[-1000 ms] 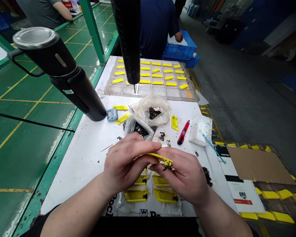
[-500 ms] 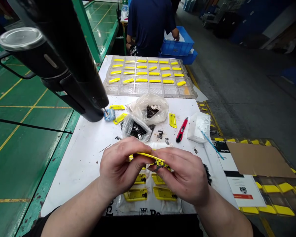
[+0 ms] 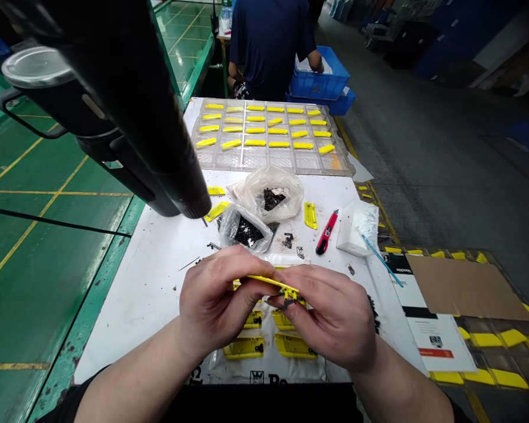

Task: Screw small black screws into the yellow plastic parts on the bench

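Between my two hands, above the near part of the table, is a thin yellow plastic part [image 3: 268,281] with a dark small piece [image 3: 287,303] at its right end. My left hand [image 3: 223,299] pinches the left end of the part between thumb and fingers. The right end lies in the grip of my right hand [image 3: 330,311], whose thumb is beside the dark piece. Below, several yellow parts with black pieces, such as one nearby yellow part [image 3: 243,348], lie on a printed white bag [image 3: 291,373]. My fingers partly cover them.
Beyond my hands are an open bag of small black pieces [image 3: 247,232], a larger clear bag [image 3: 286,191], a red utility knife [image 3: 327,232] and a white block [image 3: 357,226]. A clear tray [image 3: 255,158] holds rows of yellow parts. A black cylindrical tool [image 3: 158,117] hangs at left. A co-worker [image 3: 268,47] sits ahead.
The hanging black tool has swung a little to the right, and a blue object by its tip is now hidden. Both hands keep their grip on the yellow part, almost unmoved.
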The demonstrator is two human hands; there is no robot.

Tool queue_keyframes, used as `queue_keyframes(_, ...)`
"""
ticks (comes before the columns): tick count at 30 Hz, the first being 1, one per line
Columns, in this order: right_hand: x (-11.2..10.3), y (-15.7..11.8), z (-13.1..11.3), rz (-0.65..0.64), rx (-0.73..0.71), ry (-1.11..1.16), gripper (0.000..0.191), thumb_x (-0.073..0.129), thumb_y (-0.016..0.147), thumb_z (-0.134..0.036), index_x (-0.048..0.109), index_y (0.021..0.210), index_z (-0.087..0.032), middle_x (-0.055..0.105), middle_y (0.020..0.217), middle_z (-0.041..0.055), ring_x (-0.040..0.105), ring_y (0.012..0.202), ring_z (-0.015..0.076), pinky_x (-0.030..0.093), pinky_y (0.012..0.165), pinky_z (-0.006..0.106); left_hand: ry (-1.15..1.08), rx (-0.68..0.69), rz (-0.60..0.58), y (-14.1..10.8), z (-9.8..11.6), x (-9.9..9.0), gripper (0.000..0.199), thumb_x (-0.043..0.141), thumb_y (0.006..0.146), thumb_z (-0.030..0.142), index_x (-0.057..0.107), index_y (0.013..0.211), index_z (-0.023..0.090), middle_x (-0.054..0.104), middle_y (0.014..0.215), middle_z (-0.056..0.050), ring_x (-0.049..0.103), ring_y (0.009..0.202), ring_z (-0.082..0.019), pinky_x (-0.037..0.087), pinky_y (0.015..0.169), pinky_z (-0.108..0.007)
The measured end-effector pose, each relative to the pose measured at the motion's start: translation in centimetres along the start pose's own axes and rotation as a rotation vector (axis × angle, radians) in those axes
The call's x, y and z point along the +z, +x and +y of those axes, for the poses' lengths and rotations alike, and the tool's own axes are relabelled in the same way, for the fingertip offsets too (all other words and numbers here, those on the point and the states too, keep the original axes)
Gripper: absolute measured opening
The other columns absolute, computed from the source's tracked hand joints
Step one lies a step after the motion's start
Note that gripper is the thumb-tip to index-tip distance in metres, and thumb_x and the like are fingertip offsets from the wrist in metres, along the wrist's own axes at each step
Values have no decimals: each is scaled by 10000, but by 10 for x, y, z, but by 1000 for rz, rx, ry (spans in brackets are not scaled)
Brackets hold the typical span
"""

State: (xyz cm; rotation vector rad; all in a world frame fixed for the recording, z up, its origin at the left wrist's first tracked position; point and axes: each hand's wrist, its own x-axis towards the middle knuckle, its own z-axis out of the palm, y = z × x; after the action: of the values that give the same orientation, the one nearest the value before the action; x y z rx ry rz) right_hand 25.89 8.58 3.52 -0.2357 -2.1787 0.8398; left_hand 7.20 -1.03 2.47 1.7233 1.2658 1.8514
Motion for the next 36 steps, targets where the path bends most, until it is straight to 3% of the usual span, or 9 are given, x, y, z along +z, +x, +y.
queue_keyframes(29, 1, -2, 1, -26, 16, -11, 275, 698, 1080, -141, 744, 1343, -207, 809, 1159, 70, 793, 1031, 204, 680, 920, 304, -12, 3, 4, -1, 1, -1, 264, 787, 1001, 148, 746, 1252, 220, 820, 1011, -76, 750, 849, -186, 614, 766, -328)
queue_keyframes(33, 4, -1, 4, -33, 27, -7, 299, 710, 1103, -188, 698, 1402, -176, 776, 1287, 86, 748, 1190, 193, 625, 1093, 285, 82, -107, 139, -6, -1, 3, 299, 815, 966, 125, 764, 1237, 242, 809, 1037, -62, 771, 892, -185, 637, 792, -300)
queue_keyframes(36, 7, -1, 6, -35, 68, -28, 400, 754, 1097, -252, 647, 1473, -168, 749, 1341, 91, 725, 1224, 194, 600, 1134, 289, 22, -284, 283, -7, -3, 9, 224, 822, 975, 161, 758, 1176, 235, 784, 968, -16, 745, 757, -120, 618, 676, -207)
